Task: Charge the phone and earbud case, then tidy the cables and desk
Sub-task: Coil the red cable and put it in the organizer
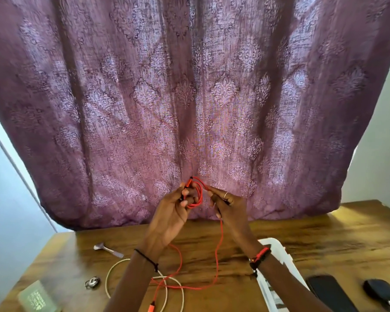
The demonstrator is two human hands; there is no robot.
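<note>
Fingers of the left hand (169, 212) grip a coiled red charging cable (195, 194) above the wooden desk (313, 239), while the right hand (229, 207) pinches its trailing length; phone (331, 293) lies near right.

two bare forearms rise from the lower edge and angle toward each other, with the hands raised close together at centre. the left hand (171, 213) curls its fingers round loops of a red cable (200, 195), palm turned toward the other hand. the right hand (229, 207) pinches the same cable between thumb and forefinger, other fingers loosely bent. a small gap shows between the hands.
</note>
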